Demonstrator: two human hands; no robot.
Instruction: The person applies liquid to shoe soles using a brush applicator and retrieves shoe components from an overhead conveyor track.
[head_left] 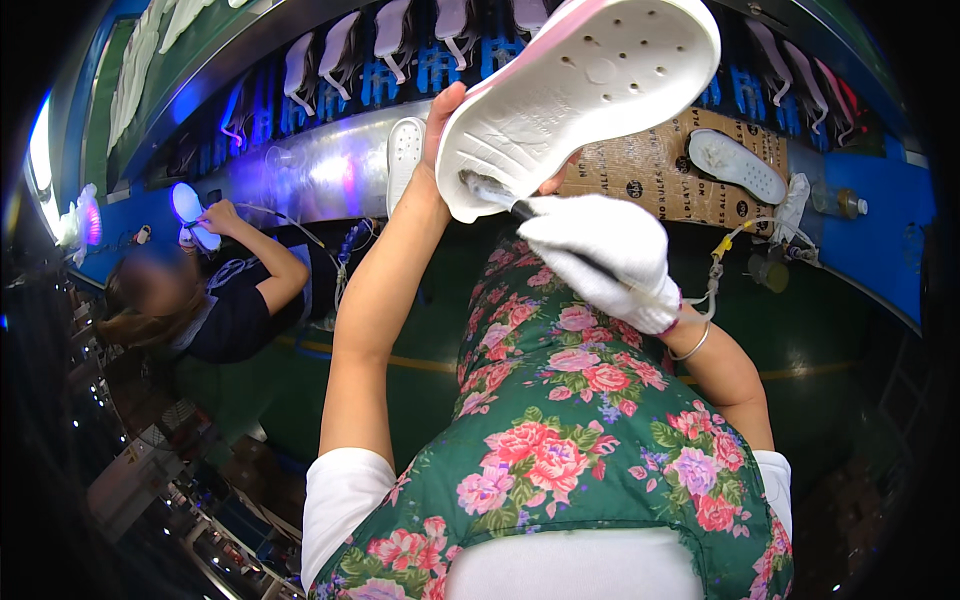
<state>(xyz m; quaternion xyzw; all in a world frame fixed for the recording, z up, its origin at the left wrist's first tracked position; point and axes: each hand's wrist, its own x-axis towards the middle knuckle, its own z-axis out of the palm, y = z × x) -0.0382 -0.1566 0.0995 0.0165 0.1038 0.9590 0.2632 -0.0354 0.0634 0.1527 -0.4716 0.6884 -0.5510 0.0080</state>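
Observation:
My left hand (433,150) is bare and wrapped round the heel end of a large white shoe sole (590,95), its thumb on the near edge and fingertips showing beyond the far side. The sole is tilted up, its hollow inner face toward me, with small holes at the toe end. A white knitted glove covers my right hand (600,255), which is closed round the dark handle of a brush (488,188). The wet-looking bristles touch the inside of the heel.
Another white sole (738,166) lies on a cardboard sheet (630,165), and one more (403,150) on the metal bench (320,165). Shoe uppers (393,40) hang in a row behind. A bottle (838,201) and hose (716,262) are at right. A co-worker (235,290) holds a sole at left.

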